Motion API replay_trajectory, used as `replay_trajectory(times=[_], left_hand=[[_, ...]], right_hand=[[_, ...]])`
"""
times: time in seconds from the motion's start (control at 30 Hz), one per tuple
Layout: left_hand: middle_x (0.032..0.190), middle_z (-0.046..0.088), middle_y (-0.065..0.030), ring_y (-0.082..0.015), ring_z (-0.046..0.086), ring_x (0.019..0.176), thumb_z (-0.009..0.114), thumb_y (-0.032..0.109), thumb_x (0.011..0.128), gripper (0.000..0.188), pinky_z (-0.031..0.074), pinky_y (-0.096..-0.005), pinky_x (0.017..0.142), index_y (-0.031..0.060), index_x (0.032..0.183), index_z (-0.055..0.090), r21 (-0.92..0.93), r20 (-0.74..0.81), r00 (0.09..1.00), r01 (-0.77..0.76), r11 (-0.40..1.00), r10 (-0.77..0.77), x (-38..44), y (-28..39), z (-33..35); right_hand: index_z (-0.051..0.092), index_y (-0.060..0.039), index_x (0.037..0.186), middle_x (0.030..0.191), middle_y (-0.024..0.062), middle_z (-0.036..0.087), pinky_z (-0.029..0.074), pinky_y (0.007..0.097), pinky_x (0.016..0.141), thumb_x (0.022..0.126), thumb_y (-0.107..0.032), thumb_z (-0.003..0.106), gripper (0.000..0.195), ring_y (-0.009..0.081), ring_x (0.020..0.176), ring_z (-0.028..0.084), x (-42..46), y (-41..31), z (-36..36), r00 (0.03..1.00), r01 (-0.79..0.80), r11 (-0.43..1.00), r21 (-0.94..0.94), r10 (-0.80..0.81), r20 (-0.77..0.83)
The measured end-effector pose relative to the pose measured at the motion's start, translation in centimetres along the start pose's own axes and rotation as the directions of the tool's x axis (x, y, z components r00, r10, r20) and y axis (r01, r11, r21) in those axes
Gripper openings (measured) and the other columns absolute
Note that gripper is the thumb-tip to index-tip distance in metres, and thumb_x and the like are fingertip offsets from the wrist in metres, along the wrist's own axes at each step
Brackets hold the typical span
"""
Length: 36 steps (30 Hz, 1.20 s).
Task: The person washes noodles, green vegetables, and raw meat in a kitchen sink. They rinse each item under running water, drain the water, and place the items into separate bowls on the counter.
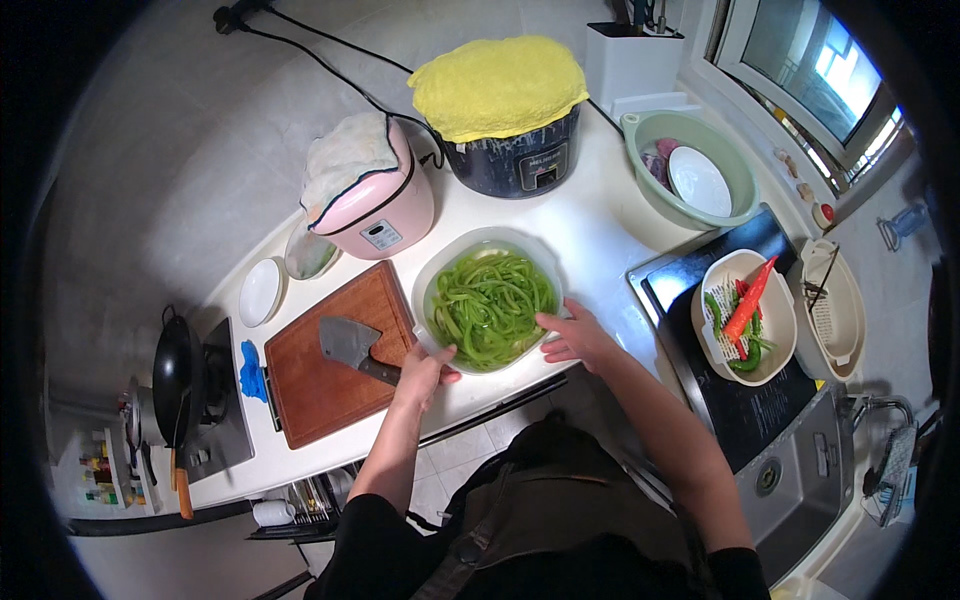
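A translucent white plastic basin [486,235] sits at the counter's front, filled with long green vegetable strips [493,304] in water. On its lower left edge, my left hand [424,375] has the thumb over the rim and the fingers outside. My right hand [583,337] holds the right side, its thumb over the rim and its fingers along the outer wall. Left of the basin lies a brown wooden cutting board [322,397]. A cleaver [348,342] rests on the board, its handle end partly hidden by my left hand.
Behind stand a pink rice cooker [382,217] and a dark electric cooker [510,165] under a yellow cloth [499,86]. At right are a green basin [637,161], a basket of peppers [784,341], an induction hob [765,420] and a sink [795,517]. A wok [177,367] sits left.
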State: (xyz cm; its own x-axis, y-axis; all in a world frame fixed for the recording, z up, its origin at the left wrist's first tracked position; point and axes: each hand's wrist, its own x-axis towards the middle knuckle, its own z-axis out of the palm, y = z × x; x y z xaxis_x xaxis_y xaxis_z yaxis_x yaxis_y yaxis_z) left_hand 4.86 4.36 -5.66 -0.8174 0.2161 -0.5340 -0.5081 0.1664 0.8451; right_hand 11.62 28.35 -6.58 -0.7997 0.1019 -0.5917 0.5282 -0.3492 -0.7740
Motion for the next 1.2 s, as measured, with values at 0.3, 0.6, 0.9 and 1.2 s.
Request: replay_trajectory(times=[0.3,0.6,0.9,1.2], left_hand=[[0.095,0.049,-0.0073,-0.0163,0.055,0.066,0.042,0.000,0.071,0.055,0.051,-0.0294,0.057,0.0121,0.123,0.027,-0.083,0.024,0.999,0.025,0.996,-0.023,-0.7,-1.4,1.0],[0.100,0.053,-0.0096,-0.0230,0.053,0.088,0.052,0.007,0.059,0.045,0.046,-0.0385,0.074,-0.0001,0.103,0.047,-0.228,0.347,0.938,0.073,0.971,0.011,-5.3,-1.0,4.6],[0.103,0.049,-0.0125,-0.0261,0.049,0.096,0.046,0.004,0.058,0.059,0.040,-0.0398,0.086,-0.0001,0.116,0.037,-0.099,0.547,0.836,0.110,0.989,-0.038,-15.1,1.3,15.6],[0.092,0.051,-0.0131,-0.0235,0.053,0.076,0.048,0.007,0.056,0.050,0.048,-0.0319,0.061,-0.0034,0.105,0.043,0.233,0.772,0.575,0.138,0.962,-0.270,-20.4,-4.1,29.9]], right_hand=[[0.044,0.0045,0.109,0.095,0.0155,0.055,0.052,0.0290,0.059,0.076,-0.008,0.044,0.035,0.0207,0.071,0.059,-0.6,2.0,0.8,0.965,0.226,0.954,-0.199,-0.248,-0.089],[0.039,0.0105,0.108,0.072,0.0278,0.056,0.046,0.0414,0.063,0.071,-0.018,0.049,0.048,0.0373,0.068,0.058,-11.0,2.7,-3.4,0.863,0.297,0.868,-0.398,-0.423,-0.278],[0.039,0.0013,0.113,0.077,0.0234,0.058,0.047,0.0409,0.066,0.071,-0.021,0.054,0.050,0.0378,0.069,0.057,-27.0,4.3,-10.4,0.644,0.260,0.784,-0.564,-0.576,-0.503],[0.048,0.0036,0.097,0.091,0.0183,0.055,0.045,0.0404,0.068,0.070,-0.032,0.063,0.047,0.0347,0.079,0.055,-42.1,9.7,-21.5,0.048,-0.109,0.637,-0.764,-0.764,-0.644]])
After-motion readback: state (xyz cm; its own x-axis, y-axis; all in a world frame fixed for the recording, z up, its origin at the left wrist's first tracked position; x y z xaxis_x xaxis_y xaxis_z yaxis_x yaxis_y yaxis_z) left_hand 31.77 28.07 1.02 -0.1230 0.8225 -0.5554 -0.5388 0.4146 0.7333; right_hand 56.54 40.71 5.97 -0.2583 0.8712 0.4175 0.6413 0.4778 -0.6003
